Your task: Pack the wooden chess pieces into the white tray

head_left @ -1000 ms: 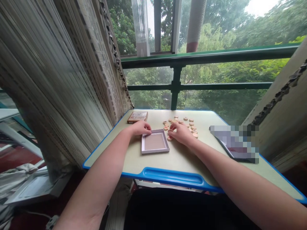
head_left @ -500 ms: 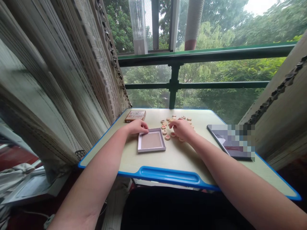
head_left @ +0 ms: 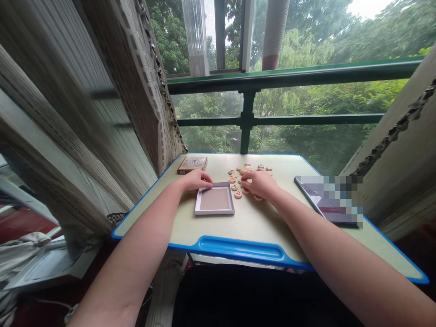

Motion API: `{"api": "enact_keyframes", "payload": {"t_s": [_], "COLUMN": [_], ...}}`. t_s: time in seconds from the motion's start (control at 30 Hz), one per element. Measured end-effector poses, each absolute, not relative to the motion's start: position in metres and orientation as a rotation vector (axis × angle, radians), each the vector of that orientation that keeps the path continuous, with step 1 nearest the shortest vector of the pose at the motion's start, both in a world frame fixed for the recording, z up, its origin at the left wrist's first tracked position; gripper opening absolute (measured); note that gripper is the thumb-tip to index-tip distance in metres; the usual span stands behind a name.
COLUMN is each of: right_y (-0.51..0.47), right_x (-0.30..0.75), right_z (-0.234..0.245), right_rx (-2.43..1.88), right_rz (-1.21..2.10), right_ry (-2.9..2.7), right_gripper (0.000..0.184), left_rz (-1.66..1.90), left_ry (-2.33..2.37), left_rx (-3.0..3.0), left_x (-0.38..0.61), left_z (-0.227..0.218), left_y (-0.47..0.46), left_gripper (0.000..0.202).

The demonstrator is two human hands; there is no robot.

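Observation:
My left hand (head_left: 197, 180) is closed on the far left corner of a shallow open cardboard box (head_left: 197, 212), its thumb over the rim. The box has white walls, and its brown bottom shows. To its right lie several round wooden Chinese chess pieces (head_left: 238, 194) with red or dark characters, loosely spread and some leaning on others. Over this spread is my right hand (head_left: 259, 182), its thumb and forefinger pinched at a chess piece (head_left: 240, 180) on the near left side. The palm hides part of the pieces.
A printed flat box (head_left: 192, 164) lies at the table's back left. A dark-edged tablet (head_left: 318, 200), partly blurred, rests on the right. The pale table (head_left: 163, 234) has a blue rim with a moulded front groove (head_left: 241, 247). Curtains hang on both sides; a green railing (head_left: 289, 81) stands behind.
My right hand has shifted slightly right and down, its fingertips lower among the pieces. The open box has moved very slightly toward the left, with my left hand still on its corner.

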State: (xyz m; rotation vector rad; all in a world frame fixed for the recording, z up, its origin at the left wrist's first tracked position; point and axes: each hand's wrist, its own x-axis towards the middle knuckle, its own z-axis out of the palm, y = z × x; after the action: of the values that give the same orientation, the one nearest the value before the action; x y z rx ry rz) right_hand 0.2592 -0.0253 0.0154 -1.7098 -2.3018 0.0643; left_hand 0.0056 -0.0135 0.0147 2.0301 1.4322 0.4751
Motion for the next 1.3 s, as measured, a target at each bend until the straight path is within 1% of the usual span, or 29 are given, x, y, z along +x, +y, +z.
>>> {"api": "enact_keyframes", "payload": {"t_s": [0.2,0.37,0.53,0.6,0.7,0.8,0.9,1.13,1.3], "right_y": [-0.022,-0.022,-0.025,-0.03,-0.04,-0.05,-0.055,-0.06,-0.061], "right_x": [0.262,0.262,0.264,0.27,0.284,0.294,0.294,0.28,0.279], "right_z": [0.015,0.015,0.023,0.032,0.048,0.058,0.059,0.055,0.053], "right_rx": [-1.692,-1.682,-1.709,-1.782,-1.872,-1.902,-1.956,-1.935,-1.833], "right_rz": [0.052,0.019,-0.046,0.001,0.245,0.378,0.341,0.226,0.25], "right_ry": [-2.29,-2.323,-2.321,-2.326,-2.418,-2.522,-2.604,-2.654,-2.661], "right_gripper": [0.026,0.035,0.033,0.029,0.022,0.032,0.038,0.025,0.023], "left_rz": [0.487,0.478,0.457,0.437,0.431,0.424,0.415,0.42,0.425], "left_ry": [1.428,1.42,1.426,1.424,1.405,1.404,1.428,1.439,1.454], "left_rx": [2.032,2.058,2.124,2.148,2.161,2.165,2.154,2.143,2.131], "left_x": [0.006,0.006,0.01,0.01,0.01,0.01,0.011,0.011,0.012], "left_z": [0.013,0.013,0.013,0.012,0.011,0.011,0.013,0.015,0.015], "left_y": [-0.013,-0.014,-0.014,-0.013,-0.012,-0.012,-0.014,-0.016,-0.016], "left_gripper": [0.033,0.035,0.034,0.034,0.034,0.034,0.034,0.035,0.035]}}
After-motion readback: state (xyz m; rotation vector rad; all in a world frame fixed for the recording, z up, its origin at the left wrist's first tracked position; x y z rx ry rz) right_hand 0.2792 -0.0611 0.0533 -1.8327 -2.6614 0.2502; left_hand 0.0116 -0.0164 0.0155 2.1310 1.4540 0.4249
